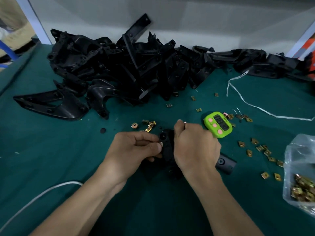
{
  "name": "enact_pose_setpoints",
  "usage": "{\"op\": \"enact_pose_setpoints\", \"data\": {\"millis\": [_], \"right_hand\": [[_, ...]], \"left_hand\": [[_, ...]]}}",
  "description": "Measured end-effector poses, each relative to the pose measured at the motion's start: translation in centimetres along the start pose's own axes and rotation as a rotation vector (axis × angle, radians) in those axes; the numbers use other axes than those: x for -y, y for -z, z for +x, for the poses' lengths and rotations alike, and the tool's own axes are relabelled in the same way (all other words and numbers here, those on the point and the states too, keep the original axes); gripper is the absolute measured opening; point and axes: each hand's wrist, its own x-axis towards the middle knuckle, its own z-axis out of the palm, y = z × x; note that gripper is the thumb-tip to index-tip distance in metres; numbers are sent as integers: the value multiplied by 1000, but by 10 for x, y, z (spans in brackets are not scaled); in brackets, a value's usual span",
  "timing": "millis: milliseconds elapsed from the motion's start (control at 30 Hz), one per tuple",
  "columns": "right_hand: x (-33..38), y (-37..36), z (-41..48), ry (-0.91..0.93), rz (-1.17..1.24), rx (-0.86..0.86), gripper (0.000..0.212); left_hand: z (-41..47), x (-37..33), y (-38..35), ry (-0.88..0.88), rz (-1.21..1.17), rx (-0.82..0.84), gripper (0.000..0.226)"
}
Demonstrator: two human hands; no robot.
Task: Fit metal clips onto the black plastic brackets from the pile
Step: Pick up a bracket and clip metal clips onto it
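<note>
Both grips close on one black bracket [166,147], left hand [134,149] pinching, right hand [196,147] fisted

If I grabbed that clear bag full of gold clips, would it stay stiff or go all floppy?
Probably floppy: the clear bag looks thin and crumpled, slumped on the table. It may feel heavy for its size, since many metal clips are heaped inside. Its mouth seems open, so clips could spill.
</note>
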Motion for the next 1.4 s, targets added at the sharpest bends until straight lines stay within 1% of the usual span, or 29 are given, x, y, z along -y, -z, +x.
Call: {"op": "enact_pose_setpoints", "data": {"millis": [33, 167, 267, 400, 467, 533, 600, 667, 733, 767, 833, 933, 967, 1000, 1100, 1200, 1267, 1400], "right_hand": [[0, 0, -1, 5, 2, 4, 52], [5, 0, -2, 5, 6, 19, 48], [9, 1, -7, 49, -10, 0, 48], [10, 4, -11, 78, -56, -22, 50], [12, 6, -12, 78, -64, 1, 50], [13, 6, -14, 85, -37, 53, 50], [11, 9, -11, 98, 42, 79, 51], [1, 16, -3, 91, 78, -4, 50], [-16, 24, 8, 60, 9, -117, 44], [-26, 28, 14, 43, -16, -125, 38], [-43, 33, 23, 55, 12, -31, 22], [-48, 35, 25, 142, 98, 179, 9], [-47, 34, 25, 165, 111, 221, 4], [-45, 33, 24, 184, 115, 246, 4], [-43, 30, 21, 220, 171, 293, 9], [-42, 29, 19, 251, 240, 327, 8], [-40, 28, 17, 260, 248, 283, 8], [-37, 25, 14, 267, 231, 147, 8]], "left_hand": [[-1, -1, 1, 8, -4, 11, 18], [-3, -5, 4, 2, 39, 77, 34], [-5, -5, 2, -5, 41, 125, 40], [-9, -3, 3, -20, 48, 157, 50], [-12, -2, 3, -51, 74, 168, 51], [-13, 1, 0, -97, 111, 150, 49], [-13, 2, -2, -128, 102, 102, 46], [-10, 1, 0, -114, 30, 29, 40], [-6, -2, 7, -89, -75, -55, 35], [-3, -4, 13, -78, -126, -98, 34], [4, -7, 26, -73, -205, -158, 36], [13, -7, 37, -84, -230, -186, 37], [16, -5, 36, -90, -205, -201, 35], [19, -2, 35, -105, -150, -226, 32], [23, 7, 34, -190, 190, -309, 27], [18, 10, 31, -215, 507, -308, 35], [14, 8, 29, -230, 587, -311, 38], [12, 7, 28, -247, 582, -280, 40]]}}
